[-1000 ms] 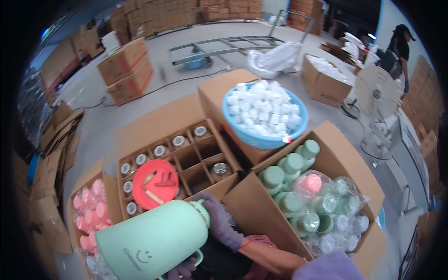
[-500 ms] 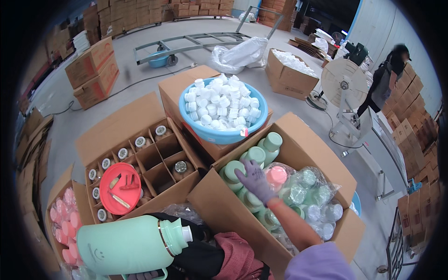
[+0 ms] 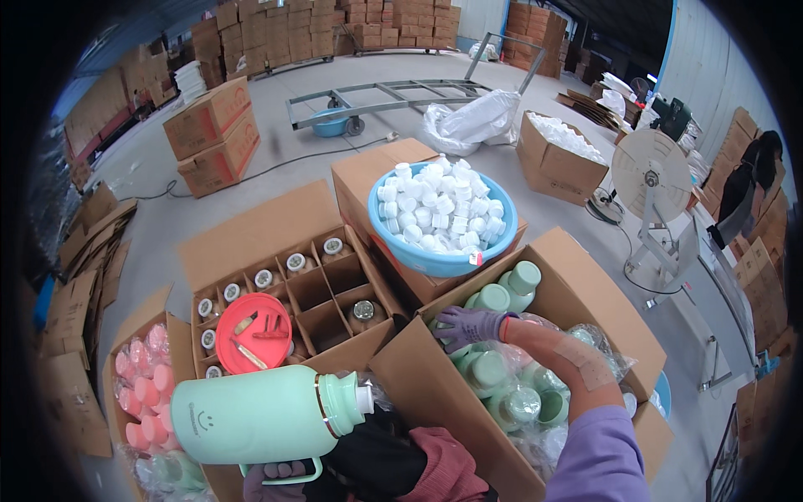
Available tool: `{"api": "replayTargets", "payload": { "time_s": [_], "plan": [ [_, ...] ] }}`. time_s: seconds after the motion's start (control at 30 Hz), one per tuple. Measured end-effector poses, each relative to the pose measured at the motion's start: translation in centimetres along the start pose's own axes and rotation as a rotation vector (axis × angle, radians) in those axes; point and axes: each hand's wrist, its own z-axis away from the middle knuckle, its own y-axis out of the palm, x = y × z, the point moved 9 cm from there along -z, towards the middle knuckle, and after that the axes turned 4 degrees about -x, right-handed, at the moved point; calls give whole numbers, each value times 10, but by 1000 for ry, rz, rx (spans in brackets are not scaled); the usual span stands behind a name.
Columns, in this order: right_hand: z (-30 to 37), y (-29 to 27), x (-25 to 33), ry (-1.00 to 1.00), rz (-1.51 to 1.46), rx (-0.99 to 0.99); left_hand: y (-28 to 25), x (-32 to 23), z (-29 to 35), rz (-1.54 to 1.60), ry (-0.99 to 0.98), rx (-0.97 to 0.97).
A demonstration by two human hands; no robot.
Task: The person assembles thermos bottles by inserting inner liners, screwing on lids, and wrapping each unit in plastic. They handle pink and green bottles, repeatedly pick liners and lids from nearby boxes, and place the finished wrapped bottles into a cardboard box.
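A mint-green thermos flask with a white stopper lies sideways at the lower left. My left hand, in a grey-purple glove, is closed around its handle. My right hand, gloved in purple, reaches into an open cardboard box on the right. Its fingers stretch leftward over pale green cup-shaped lids at the box's left corner, and the glove partly covers what it touches. Around it are more green lids, some in clear plastic bags, and a pinkish one under my wrist.
A divided carton holds several flasks; a red round lid with small tools sits on it. A blue basin of white stoppers stands behind. Pink lids fill a box at left. Farther off are a fan, a metal cart and a person.
The view has shifted, so the scene sits farther right. My right hand has moved toward the box's left corner, off the lids near the pink one. My left hand still holds the thermos flask.
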Motion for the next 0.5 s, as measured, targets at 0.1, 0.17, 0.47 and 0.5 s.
{"api": "replayTargets", "payload": {
  "time_s": [0.1,0.17,0.47,0.5],
  "plan": [
    [-20,-58,-6,-79,37,14,9,-1,6,399,-154,6],
    [-35,-127,-5,210,-270,-78,-8,11,1,391,-152,-26],
    [-98,-281,148,-174,-836,-905,8,1,-9,525,-228,133],
    [-112,-281,142,-83,-967,-958,6,-11,-4,519,-161,187]
  ]
}}
